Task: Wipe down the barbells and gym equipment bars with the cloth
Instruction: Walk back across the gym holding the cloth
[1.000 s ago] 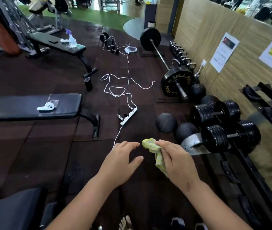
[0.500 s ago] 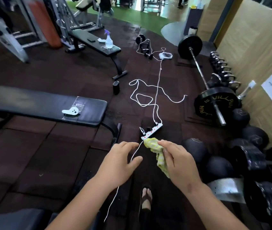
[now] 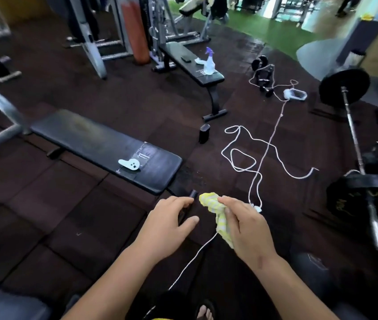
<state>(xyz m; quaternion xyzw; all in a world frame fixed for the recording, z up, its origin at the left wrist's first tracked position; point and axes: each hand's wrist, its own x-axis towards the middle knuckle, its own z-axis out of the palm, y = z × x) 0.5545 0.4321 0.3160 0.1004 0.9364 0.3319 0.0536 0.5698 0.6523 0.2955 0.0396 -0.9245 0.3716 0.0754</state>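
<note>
My right hand (image 3: 245, 229) grips a crumpled yellow-and-white cloth (image 3: 215, 213) at chest height over the dark rubber floor. Beside it, my left hand (image 3: 167, 225) hovers open with fingers spread and nothing in it. A loaded barbell lies on the floor at the right, its steel bar (image 3: 356, 144) running between two black plates (image 3: 344, 86). Both hands are well apart from the barbell.
A flat black bench (image 3: 105, 146) carrying a white controller (image 3: 129, 164) stands ahead on the left. A second bench (image 3: 190, 63) farther back holds a spray bottle (image 3: 209, 62). White cable (image 3: 252, 153) loops across the floor. Small dumbbells (image 3: 263, 72) and grey machine frames stand at the back.
The view has swung left, away from the dumbbell rack and wall toward the benches. Both hands keep their pose, the right still holding the cloth.
</note>
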